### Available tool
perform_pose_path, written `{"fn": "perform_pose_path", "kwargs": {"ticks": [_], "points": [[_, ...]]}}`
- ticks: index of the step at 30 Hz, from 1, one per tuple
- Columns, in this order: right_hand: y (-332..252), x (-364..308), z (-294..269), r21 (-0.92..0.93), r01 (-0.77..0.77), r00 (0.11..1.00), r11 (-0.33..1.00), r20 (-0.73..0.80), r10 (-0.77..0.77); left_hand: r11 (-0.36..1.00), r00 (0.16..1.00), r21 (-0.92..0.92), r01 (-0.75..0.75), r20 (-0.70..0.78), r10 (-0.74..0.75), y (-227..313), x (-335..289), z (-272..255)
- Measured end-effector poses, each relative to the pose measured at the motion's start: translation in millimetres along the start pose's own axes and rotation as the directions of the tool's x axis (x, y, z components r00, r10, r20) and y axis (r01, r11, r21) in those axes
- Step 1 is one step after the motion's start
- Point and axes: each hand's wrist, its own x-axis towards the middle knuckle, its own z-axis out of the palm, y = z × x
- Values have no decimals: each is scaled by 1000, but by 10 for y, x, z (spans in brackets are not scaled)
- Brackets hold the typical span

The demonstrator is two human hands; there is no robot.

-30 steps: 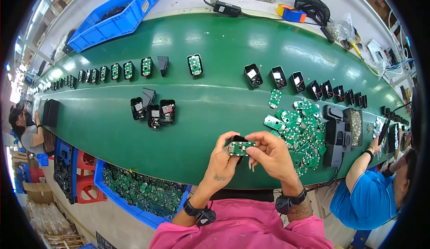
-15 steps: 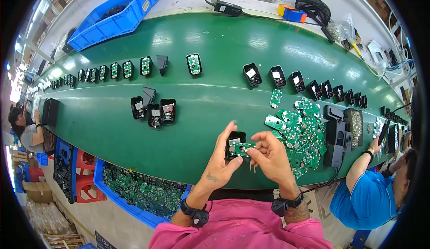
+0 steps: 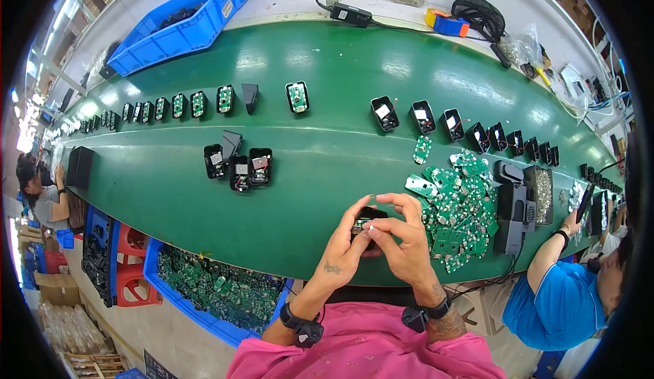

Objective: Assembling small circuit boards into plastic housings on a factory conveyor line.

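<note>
Casing (image 3: pixel 372 213), small and black, sits just below and right of the frame's middle, cupped between two hands! Left hand (image 3: pixel 338 248) has it closed in, thumb on the near side, fingers along the left. Right hand (image 3: pixel 405 244) arches over from the other side, fingers bent, thumb and forefinger tips right at the green board (image 3: pixel 360 224) showing in the casing's mouth; whether they pinch it or merely press, I can't tell, the fingers cover too much.

Out to the right of the hands, a heap of green boards (image 3: pixel 458 209) sprawls, a black device (image 3: pixel 512 209) just beside it. Above the heap lies a single board (image 3: pixel 422 150), and open black cases (image 3: pixel 385 113) file off toward the right edge. Upper centre, one case (image 3: pixel 298 98) with a board inside! More of those line up (image 3: pixel 225 98) at upper left, a cluster of open cases (image 3: pixel 260 166) below them. Lower left, a blue bin (image 3: pixel 197 316) brims with boards; lower right, a co-worker in blue (image 3: pixel 555 304) sits at the green table (image 3: pixel 320 154).
</note>
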Motion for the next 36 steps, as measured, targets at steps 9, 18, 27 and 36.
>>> {"fn": "perform_pose_path", "kwargs": {"ticks": [9, 18, 27, 36], "points": [[-227, -81, 57, -211, 27, 968, 977, -238, -78, 782, 932, 573, -247, -80, 354, 48, -76, 85], [-331, 47, -209, 9, -105, 987, 994, 124, 104, 634, 873, 678, -372, 23, 487, 124, -102, 83], [-284, 95, -238, -123, 95, 989, 988, 124, -80, 496, 869, 758, -423, 186, 458, 252, -71, -11], [-141, 46, -91, -294, 135, 986, 946, 131, -100, 481, 898, 802, -355, 149, 414, 87, -25, -14]]}}
